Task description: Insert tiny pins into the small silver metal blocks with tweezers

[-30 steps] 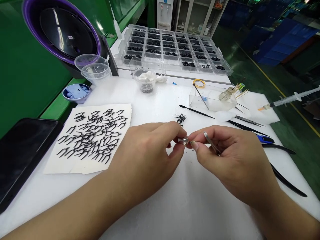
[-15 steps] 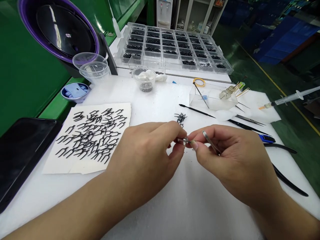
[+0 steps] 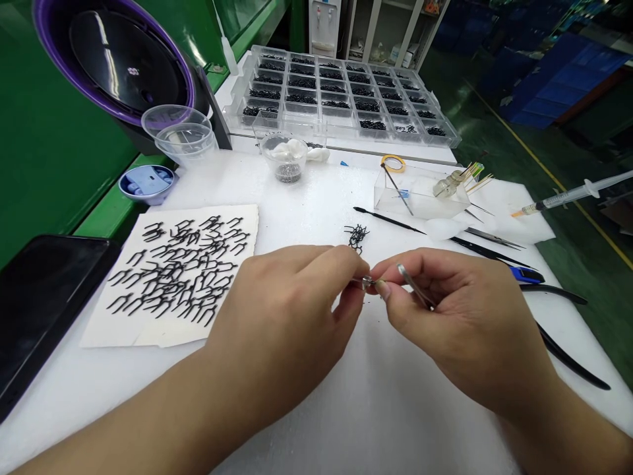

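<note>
My left hand (image 3: 291, 303) is closed, thumb and forefinger pinching a small shiny metal piece (image 3: 366, 282). Against its right end, my right hand (image 3: 455, 310) pinches with thumb and forefinger; a tiny dark bit shows at those fingertips, too small to name. A slim, bent silver metal tool (image 3: 414, 284) is tucked in the right hand's curled fingers, its other end hidden. Just beyond the fingertips lies a little heap of black forked wire-like pieces (image 3: 356, 236). Many similar black pieces stand in rows on a white sheet (image 3: 143, 335) left of my left hand.
A divided clear box (image 3: 341, 119) of black pieces spans the back. Clear cups (image 3: 185, 142), a purple-rimmed fan-like device (image 3: 123, 59) and a black tablet-like slab (image 3: 44, 297) stand left. To the right lie a black rod (image 3: 388, 220), blue cutter (image 3: 527, 274), black-handled tool (image 3: 573, 359) and syringe (image 3: 568, 196).
Both hands stay together in the same pinch. The shiny piece between them has turned slightly, and the left fingers have shifted a little. The whole view has moved very slightly.
</note>
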Available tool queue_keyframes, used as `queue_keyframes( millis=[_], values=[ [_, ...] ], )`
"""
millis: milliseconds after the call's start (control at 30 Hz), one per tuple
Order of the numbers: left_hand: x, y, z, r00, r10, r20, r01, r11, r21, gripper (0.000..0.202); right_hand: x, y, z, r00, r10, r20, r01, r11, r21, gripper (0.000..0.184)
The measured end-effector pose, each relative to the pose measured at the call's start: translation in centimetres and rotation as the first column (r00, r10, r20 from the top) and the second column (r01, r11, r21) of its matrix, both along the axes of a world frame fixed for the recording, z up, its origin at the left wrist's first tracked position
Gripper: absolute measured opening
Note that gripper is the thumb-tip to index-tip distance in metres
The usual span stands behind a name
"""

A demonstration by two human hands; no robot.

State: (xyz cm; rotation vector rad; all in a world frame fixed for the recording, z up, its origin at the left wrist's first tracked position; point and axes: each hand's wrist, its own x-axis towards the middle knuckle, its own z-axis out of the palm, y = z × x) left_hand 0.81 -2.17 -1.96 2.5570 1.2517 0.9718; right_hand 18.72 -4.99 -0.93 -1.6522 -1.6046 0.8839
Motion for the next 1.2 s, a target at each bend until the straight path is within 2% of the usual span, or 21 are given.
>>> queue_keyframes(
  millis=[167, 300, 467, 567, 833, 1000, 1200],
  values=[
    [0.0, -0.1, 0.1, 0.999, -0.016, -0.050, 0.020, 0.995, 0.094, 0.014, -0.1, 0.0, 0.0, 0.999, 0.020, 0.045, -0.022, 0.999, 0.033, 0.024],
    [-0.2, -0.2, 0.0, 0.995, -0.053, -0.086, 0.067, 0.985, 0.162, 0.017, -0.2, 0.0, 0.0, 0.998, 0.055, 0.022, -0.056, 0.997, 0.053, 0.018],
    [-0.6, -0.3, 0.1, 0.986, -0.092, -0.142, 0.114, 0.981, 0.156, 0.014, -0.2, 0.0, -0.3, 0.995, 0.098, 0.034, -0.100, 0.993, 0.064, 0.014],
    [-0.8, 0.0, 0.2, 0.981, -0.108, -0.158, 0.135, 0.977, 0.168, 0.015, -0.2, 0.1, -0.5, 0.995, 0.099, -0.017, -0.098, 0.994, 0.042, 0.014],
    [-1.1, 0.2, -0.5, 0.979, -0.104, -0.175, 0.143, 0.964, 0.225, 0.018, -0.5, 0.3, -0.9, 0.991, 0.123, -0.046, -0.121, 0.992, 0.039, 0.016],
    [-1.1, 0.2, -0.5, 0.974, -0.095, -0.208, 0.142, 0.964, 0.223, 0.020, -0.6, 0.4, -1.2, 0.986, 0.152, -0.073, -0.149, 0.988, 0.039, 0.017],
    [-1.0, 0.2, -0.4, 0.972, -0.079, -0.223, 0.137, 0.957, 0.256, 0.020, -0.8, 0.4, -1.2, 0.989, 0.131, -0.073, -0.129, 0.991, 0.032, 0.013]
  ],
)
